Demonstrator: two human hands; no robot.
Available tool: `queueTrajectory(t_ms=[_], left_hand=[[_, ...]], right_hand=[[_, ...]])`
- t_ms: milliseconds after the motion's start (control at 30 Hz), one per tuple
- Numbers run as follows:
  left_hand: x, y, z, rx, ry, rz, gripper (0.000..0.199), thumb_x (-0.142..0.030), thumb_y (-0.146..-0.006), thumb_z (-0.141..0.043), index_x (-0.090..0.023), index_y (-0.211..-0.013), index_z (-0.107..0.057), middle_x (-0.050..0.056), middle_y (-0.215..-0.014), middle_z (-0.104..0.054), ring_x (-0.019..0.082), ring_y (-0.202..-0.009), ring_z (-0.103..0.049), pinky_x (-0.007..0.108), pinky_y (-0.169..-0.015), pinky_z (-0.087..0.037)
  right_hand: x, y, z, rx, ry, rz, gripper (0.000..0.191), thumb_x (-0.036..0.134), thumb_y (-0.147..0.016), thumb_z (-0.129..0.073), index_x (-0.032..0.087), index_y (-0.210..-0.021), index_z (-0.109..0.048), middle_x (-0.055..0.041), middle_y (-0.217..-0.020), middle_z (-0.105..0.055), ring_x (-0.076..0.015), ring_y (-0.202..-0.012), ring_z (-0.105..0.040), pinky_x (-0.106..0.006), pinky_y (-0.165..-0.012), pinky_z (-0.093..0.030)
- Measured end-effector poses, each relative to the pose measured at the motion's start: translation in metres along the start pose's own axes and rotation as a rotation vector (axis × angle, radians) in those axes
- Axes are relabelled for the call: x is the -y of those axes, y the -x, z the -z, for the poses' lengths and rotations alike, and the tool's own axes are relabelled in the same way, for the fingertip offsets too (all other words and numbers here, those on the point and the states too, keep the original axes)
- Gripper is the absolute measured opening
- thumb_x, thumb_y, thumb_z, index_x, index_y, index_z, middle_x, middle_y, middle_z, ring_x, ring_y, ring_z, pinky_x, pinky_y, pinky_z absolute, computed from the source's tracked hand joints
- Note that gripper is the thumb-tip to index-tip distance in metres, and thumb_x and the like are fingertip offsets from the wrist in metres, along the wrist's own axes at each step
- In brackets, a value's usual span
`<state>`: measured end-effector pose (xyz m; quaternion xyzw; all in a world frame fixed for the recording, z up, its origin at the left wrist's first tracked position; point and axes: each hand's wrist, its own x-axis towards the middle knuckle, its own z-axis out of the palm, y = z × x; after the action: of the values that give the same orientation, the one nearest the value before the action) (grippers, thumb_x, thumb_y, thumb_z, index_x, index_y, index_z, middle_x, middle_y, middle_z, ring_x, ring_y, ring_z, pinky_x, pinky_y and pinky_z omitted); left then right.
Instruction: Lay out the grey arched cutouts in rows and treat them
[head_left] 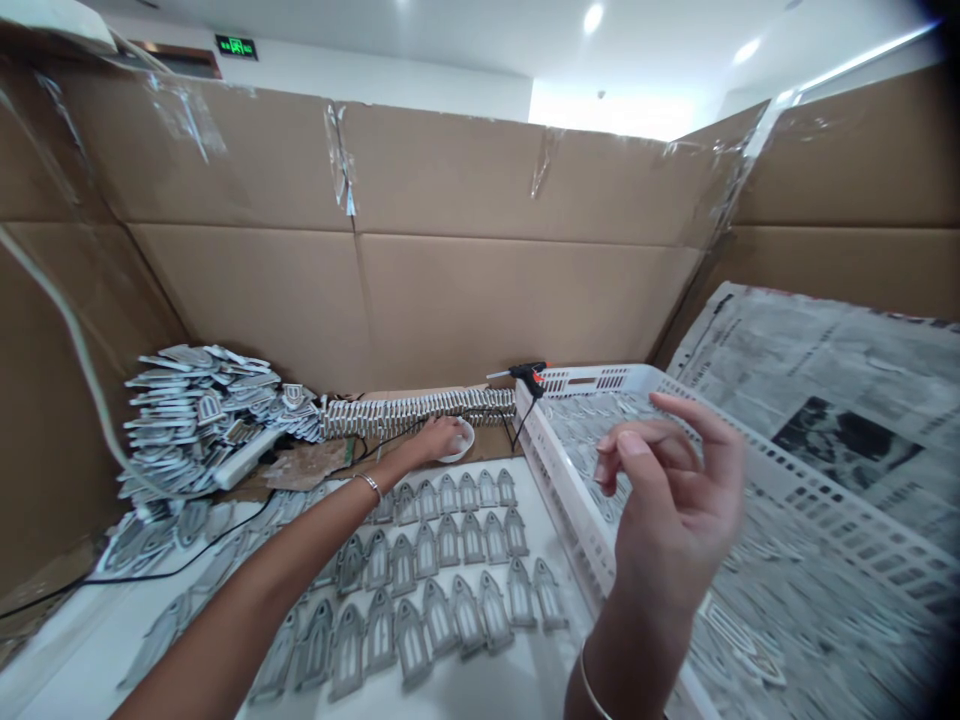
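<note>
My left hand [442,438] reaches far forward, its bent fingers together at a small round white dish [466,440]. The fingertips are partly hidden, so whatever they pinch does not show. My right hand [679,480] is raised above a white plastic crate [547,490], one finger stretched out and the others loosely curled, with nothing visible in it. Below my left arm, rows of grey arch-shaped pieces [425,550] with pointed tops lie on a white board [525,655].
A glue gun [531,378] rests on the crate's far left corner. Many similar pieces are heaped [202,410] at the left, beside a stacked row [405,410] along the cardboard wall [450,300]. A black cable [217,540] crosses the board. Newspaper [832,400] lies beyond the crate.
</note>
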<state>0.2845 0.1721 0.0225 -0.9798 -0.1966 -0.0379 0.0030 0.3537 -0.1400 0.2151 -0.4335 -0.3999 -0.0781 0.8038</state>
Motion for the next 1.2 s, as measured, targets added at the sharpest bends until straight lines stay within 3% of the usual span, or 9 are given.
queueTrajectory(t_ms=[333, 567, 733, 900, 1067, 1200], left_hand=[[0.003, -0.015, 0.000, -0.028, -0.199, -0.311, 0.009, -0.018, -0.087, -0.062, -0.019, -0.090, -0.070, 0.007, -0.099, -0.072, 0.020, -0.096, -0.061, 0.033, -0.086, -0.037], [0.009, -0.020, -0.001, -0.038, -0.233, -0.395, 0.017, -0.006, -0.084, -0.060, -0.019, -0.088, -0.069, 0.005, -0.094, -0.073, 0.016, -0.085, -0.063, 0.030, -0.082, -0.042], [0.013, -0.026, -0.006, 0.004, -0.200, -0.361, 0.010, -0.014, -0.091, -0.059, -0.014, -0.095, -0.067, 0.007, -0.095, -0.070, 0.017, -0.087, -0.064, 0.033, -0.084, -0.050], [0.012, -0.033, -0.013, 0.065, -0.110, -0.271, 0.033, -0.034, -0.095, -0.058, -0.016, -0.122, -0.058, 0.010, -0.122, -0.060, 0.022, -0.102, -0.063, 0.042, -0.087, -0.055], [0.017, -0.034, -0.006, 0.060, 0.017, -0.167, 0.032, -0.034, -0.095, -0.058, -0.017, -0.122, -0.058, 0.010, -0.124, -0.060, 0.021, -0.104, -0.062, 0.042, -0.088, -0.055], [0.025, -0.024, 0.008, -0.014, 0.157, -0.074, 0.023, -0.029, -0.097, -0.052, -0.015, -0.106, -0.068, 0.012, -0.110, -0.068, 0.023, -0.099, -0.064, 0.040, -0.091, -0.050]], right_hand=[[-0.001, 0.000, 0.000, 0.027, -0.007, -0.014, 0.029, 0.013, -0.085, -0.061, 0.022, -0.112, -0.058, 0.0042, -0.070, -0.060, -0.0084, -0.051, -0.050, -0.023, -0.048, -0.040], [-0.002, 0.001, -0.001, 0.032, -0.021, -0.020, 0.028, 0.014, -0.084, -0.062, 0.021, -0.111, -0.059, 0.0045, -0.067, -0.058, -0.0088, -0.050, -0.050, -0.023, -0.047, -0.040], [-0.001, 0.001, -0.002, 0.042, -0.011, -0.014, 0.026, 0.014, -0.085, -0.061, 0.021, -0.110, -0.059, 0.0047, -0.066, -0.057, -0.0090, -0.051, -0.051, -0.023, -0.047, -0.041], [0.001, 0.001, -0.001, 0.070, 0.005, -0.037, 0.024, 0.015, -0.086, -0.060, 0.021, -0.109, -0.059, 0.0044, -0.067, -0.058, -0.0092, -0.051, -0.051, -0.023, -0.047, -0.041], [0.000, 0.000, -0.002, 0.056, -0.010, -0.022, 0.021, 0.017, -0.086, -0.061, 0.021, -0.107, -0.061, 0.0041, -0.066, -0.058, -0.0090, -0.050, -0.050, -0.024, -0.047, -0.040], [-0.003, 0.000, -0.001, 0.070, -0.014, -0.056, 0.021, 0.017, -0.086, -0.060, 0.022, -0.106, -0.060, 0.0042, -0.066, -0.056, -0.0094, -0.053, -0.050, -0.023, -0.048, -0.041]])
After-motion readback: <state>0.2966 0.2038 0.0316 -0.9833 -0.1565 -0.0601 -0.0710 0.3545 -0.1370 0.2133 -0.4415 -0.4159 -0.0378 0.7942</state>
